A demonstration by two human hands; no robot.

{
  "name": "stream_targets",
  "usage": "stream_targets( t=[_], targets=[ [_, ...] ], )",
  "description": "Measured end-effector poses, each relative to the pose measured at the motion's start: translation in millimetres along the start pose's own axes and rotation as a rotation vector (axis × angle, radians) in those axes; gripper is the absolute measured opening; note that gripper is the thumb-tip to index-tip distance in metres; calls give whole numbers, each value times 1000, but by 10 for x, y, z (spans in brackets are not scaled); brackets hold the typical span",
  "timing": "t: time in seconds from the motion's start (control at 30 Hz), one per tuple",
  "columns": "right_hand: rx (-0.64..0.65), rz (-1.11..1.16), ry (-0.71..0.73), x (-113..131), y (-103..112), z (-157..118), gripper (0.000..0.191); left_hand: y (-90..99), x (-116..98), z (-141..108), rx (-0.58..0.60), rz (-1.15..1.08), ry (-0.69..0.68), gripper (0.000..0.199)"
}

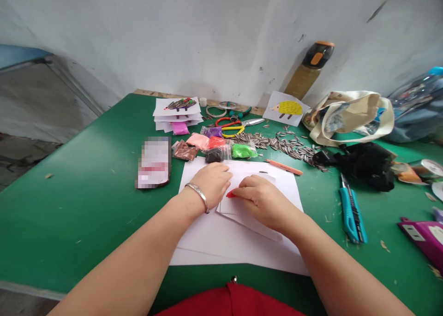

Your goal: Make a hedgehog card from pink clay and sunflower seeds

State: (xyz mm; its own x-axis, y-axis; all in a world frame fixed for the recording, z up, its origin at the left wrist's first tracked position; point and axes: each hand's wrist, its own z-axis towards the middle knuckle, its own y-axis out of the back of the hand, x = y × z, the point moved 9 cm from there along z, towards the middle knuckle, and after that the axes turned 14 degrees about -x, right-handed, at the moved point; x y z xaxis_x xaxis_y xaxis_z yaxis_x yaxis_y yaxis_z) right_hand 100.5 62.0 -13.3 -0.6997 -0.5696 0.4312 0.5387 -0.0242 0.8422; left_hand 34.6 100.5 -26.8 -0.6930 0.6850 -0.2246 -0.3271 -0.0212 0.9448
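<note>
My left hand [212, 183], with a silver bracelet [200, 195] at the wrist, rests on the small white paper sheets [238, 214]. Its fingers are slightly bent and a little apart, with nothing visible in them. My right hand [261, 197] is closed in a pinch on a small piece of red modelling clay [230, 193] low over the paper. The fingertips hide part of the clay. Beneath lie larger white sheets [207, 247]. Just beyond my hands are bags of black clay [214, 154], green clay [244, 150] and red clay [216, 142].
Sunflower seeds [290, 145] are spread behind the paper, near scissors [252, 122] and an orange pen [284, 167]. At right lie a teal utility knife [352, 214] and a cloth bag [349, 117]. Left stands a phone [154, 163]. Hedgehog pictures [285, 109] and a bottle [308, 71] are by the wall.
</note>
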Motion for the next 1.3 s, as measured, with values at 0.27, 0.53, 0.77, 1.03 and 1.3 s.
stream_targets(
  t=[0.27, 0.53, 0.77, 1.03, 1.3],
  targets=[
    [-4, 13, 5, 8, 1, -7, 33, -11, 12, 2, 9, -1, 4, 19],
    [-16, 24, 3, 4, 37, 1, 34, -2, 0, 3, 7, 0, 5, 19],
    [-15, 2, 36, 36, 6, -12, 32, -4, 4, 2, 1, -4, -1, 17],
    [-11, 51, -13, -28, 20, 9, 33, -15, 11, 4, -4, 4, 0, 18],
    [-21, 36, -26, -56, 43, 7, 32, -21, 12, 0, 4, 8, 0, 16]
  ],
)
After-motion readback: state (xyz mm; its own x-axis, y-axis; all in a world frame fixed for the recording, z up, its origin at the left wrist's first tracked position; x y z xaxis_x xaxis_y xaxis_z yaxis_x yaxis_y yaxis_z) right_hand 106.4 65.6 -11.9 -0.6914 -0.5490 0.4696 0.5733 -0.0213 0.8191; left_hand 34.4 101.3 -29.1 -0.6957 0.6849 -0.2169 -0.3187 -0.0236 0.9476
